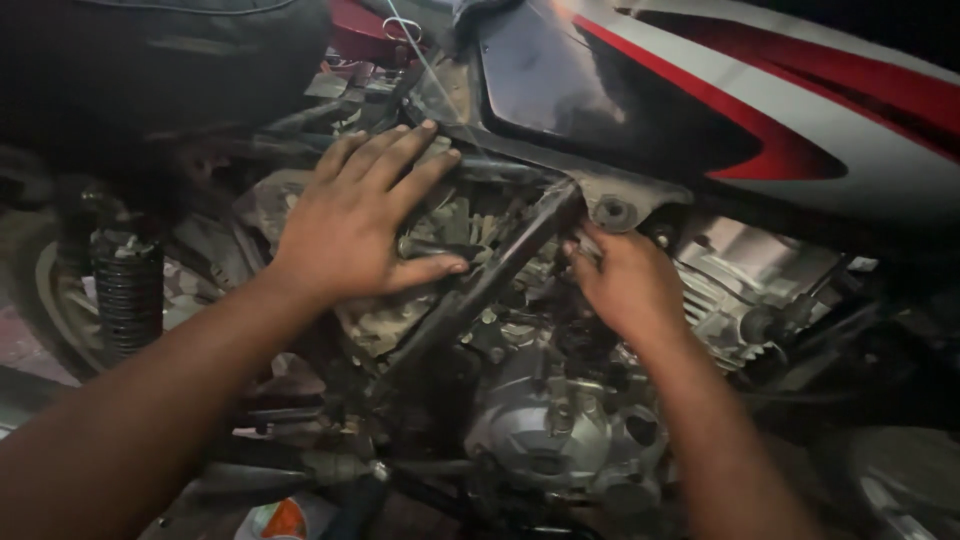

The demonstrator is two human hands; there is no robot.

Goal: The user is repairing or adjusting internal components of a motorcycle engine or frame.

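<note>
Two hands deep in a motorcycle's engine bay

The left hand (350, 215) lies flat, fingers spread wide, on the dusty parts below the seat (150, 60), just left of a black frame tube (480, 285). The right hand (625, 285) reaches in right of that tube, fingers curled behind it; what they grip cannot be told. The engine (560, 430) sits below, under the red-and-white tank (800, 110).

My left hand (355, 215) lies on dusty, matt metal engine parts (400, 320). My right hand (625, 285) reaches beside a matt black frame tube (500, 265). Upper right: glossy painted tank (800, 100). Lower centre: dull cast-metal crankcase cover (560, 430). Left: black coiled metal spring (128, 290).
</note>
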